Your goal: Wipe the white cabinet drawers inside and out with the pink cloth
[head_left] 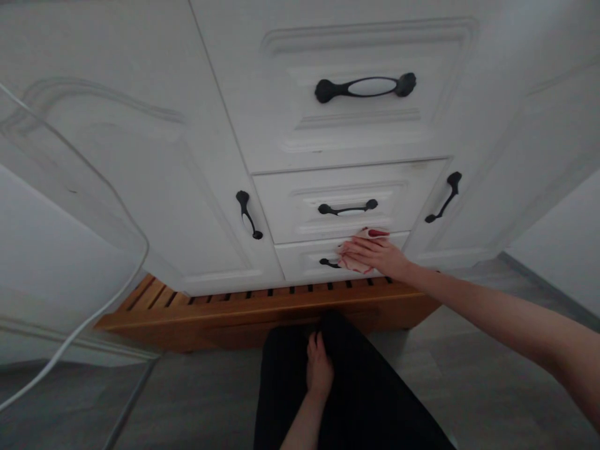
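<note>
My right hand [374, 253] presses a pink and white cloth [357, 265] against the front of the bottom drawer [300, 261], its fingers together over the cloth. Part of the black handle [329, 263] of that drawer shows just left of the cloth. A folded red and white corner of the cloth sticks up above the fingers, near the seam under the middle drawer [290, 215]. My left hand [320, 365] rests between my knees on the dark trousers [370, 387]; its fingers are together, and nothing shows in it.
Above is a large top drawer [300, 119] with a black handle. Cabinet doors with black handles flank the drawers. A slatted wooden bench [262, 319] runs along the cabinet's base, in front of my knees. A white cable [112, 187] hangs at the left.
</note>
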